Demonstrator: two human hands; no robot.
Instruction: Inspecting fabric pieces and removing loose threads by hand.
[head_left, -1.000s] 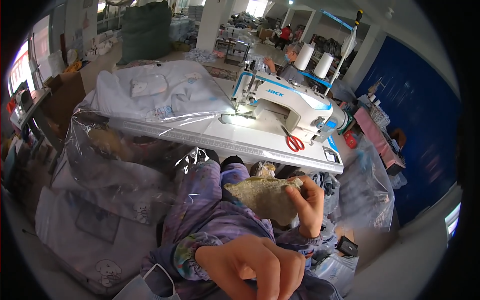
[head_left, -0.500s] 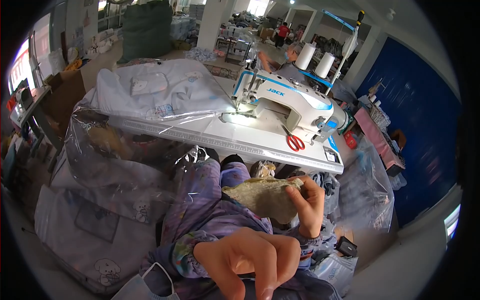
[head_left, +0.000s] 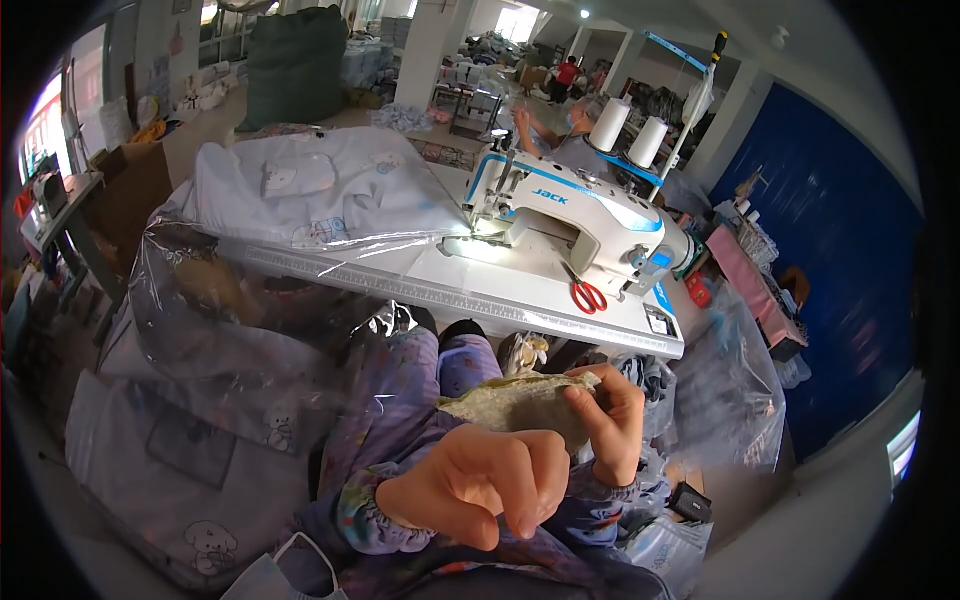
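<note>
My right hand (head_left: 612, 425) pinches a thin, folded, greenish-tan flatbread (head_left: 525, 405) at its right end, thumb in front and fingers behind. The piece has a ragged upper edge and sits above my lap. Nearer to me is my left hand (head_left: 480, 485), apart from the flatbread. Its fingers curl loosely, with a gap between thumb and index finger and nothing visible there. Beyond both hands, a white and blue sewing machine (head_left: 575, 205) stands lit on its table (head_left: 420, 275). Pale printed fabric (head_left: 310, 185) reaches from the table's left to the needle area.
Red-handled scissors (head_left: 588, 295) lie by the machine, below two white thread cones (head_left: 630, 135). Clear plastic sheeting (head_left: 230, 300) hangs over the table's left edge, above more pale fabric (head_left: 190, 480). A face mask (head_left: 285, 575) shows at the bottom. Another person (head_left: 570, 130) sits behind the machine.
My left hand has moved up and away from the lower edge, its fingers more curled. The flatbread has tilted flatter and lower in my right hand. The view has shifted slightly.
</note>
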